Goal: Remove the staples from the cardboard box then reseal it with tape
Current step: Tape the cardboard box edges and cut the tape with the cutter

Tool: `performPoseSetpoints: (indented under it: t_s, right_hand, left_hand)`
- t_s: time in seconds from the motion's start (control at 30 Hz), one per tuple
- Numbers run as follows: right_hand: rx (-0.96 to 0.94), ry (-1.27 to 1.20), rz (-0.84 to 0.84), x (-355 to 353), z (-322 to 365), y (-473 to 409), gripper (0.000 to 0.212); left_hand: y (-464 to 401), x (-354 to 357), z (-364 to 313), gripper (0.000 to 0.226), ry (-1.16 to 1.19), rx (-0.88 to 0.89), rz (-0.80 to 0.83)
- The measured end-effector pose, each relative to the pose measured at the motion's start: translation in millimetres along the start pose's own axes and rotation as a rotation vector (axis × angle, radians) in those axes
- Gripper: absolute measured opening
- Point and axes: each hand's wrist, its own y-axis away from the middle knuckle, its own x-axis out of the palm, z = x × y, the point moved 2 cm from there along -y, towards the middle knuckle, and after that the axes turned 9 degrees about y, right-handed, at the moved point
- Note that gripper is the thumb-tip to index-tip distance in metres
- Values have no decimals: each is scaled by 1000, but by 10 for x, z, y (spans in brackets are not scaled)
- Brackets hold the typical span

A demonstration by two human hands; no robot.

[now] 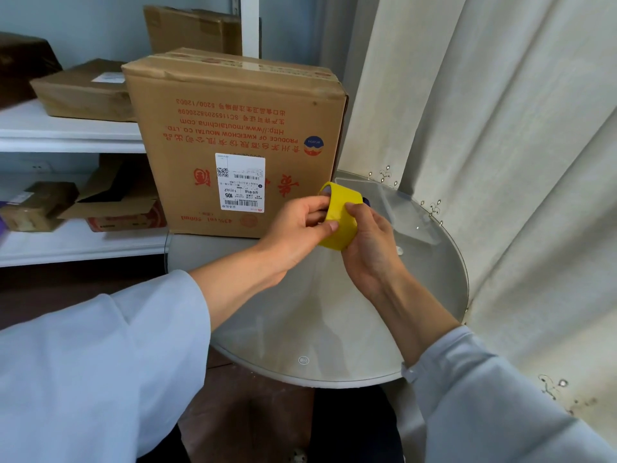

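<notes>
A large brown cardboard box (233, 128) with red upside-down print and a white shipping label stands on the far left part of a round glass-topped table (334, 329). Its top flaps lie closed. Both hands hold a yellow roll of tape (340, 203) in the air just in front of the box's lower right corner. My left hand (297, 230) pinches the roll's near edge with thumb and fingers. My right hand (370, 248) grips the roll from the right, thumb across its outer face. No staples can be made out.
White shelves (66, 135) at the left carry several smaller cardboard boxes and parcels. A cream curtain (500, 128) hangs along the right, close behind the table. Another box (197, 28) stands behind the large one. Dark floor shows below the table's near rim.
</notes>
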Motion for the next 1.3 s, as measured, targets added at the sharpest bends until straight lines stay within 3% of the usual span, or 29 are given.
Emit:
performPoseSetpoints:
  t_s: [0.13,0.53,0.67,0.93,1.07,1.3]
  right_hand:
    - [13,4,15,11,13,15,42]
    - [-65,54,129,-31,1,18,37]
    - [-33,-44,142,-56,8,-16,39]
    - [6,-23,10,-105,-95,-124,36]
    - [3,48,-55,-93,-104,-94,47]
    - [-14,92,-31,-125,-113,-82,40]
  left_hand:
    - [-11,5,-20,36,31,12,-16]
    - [-27,-11,-10,35,93,-47,-58]
    - [-26,-10,-7,35,103,-58,-59]
    - [-26,6,-18,36,120,-84,-87]
    - [-9,30,-5,35,115,-87,-100]
    - [1,53,1,36,115,-96,-119]
